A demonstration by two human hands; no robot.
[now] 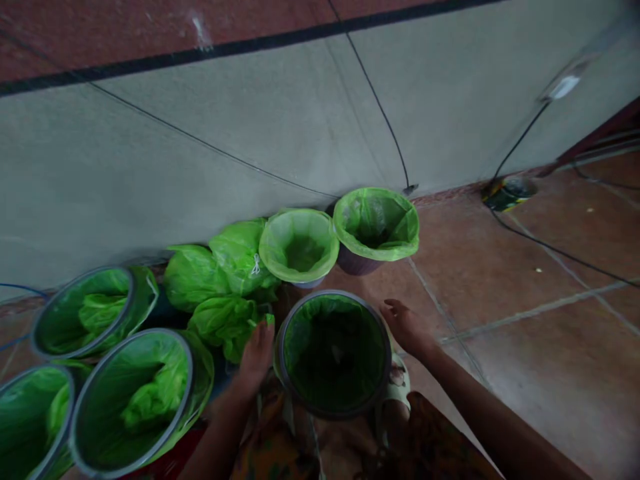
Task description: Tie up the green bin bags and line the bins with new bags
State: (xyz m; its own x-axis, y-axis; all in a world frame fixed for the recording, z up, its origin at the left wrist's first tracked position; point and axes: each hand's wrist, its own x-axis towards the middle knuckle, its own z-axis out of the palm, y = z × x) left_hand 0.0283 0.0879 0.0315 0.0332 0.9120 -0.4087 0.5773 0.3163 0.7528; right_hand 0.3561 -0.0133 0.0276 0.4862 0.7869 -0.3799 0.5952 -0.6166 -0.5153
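Observation:
A round bin (334, 293) with a grey rim and a green bag lining it stands between my feet, its inside dark. Just left of its rim is my left hand (257, 353), fingers stretched out and nothing visible in it. On the other side, my right hand (404, 325) is open near the rim, its fingers slightly bent. Whether either hand touches the bin I cannot tell. Loose green bags (227, 327) lie beyond my left fingertips. Two more lined bins, a pale one (300, 275) and a dark one (360, 261), stand by the wall.
Several grey-rimmed bins with green liners, such as the near one (186, 400), stand at the left. Puffed green bags (195, 277) rest along the wall (280, 120). Black cables hang down it. A small dark can (507, 195) sits on the tiled floor (530, 333) at right.

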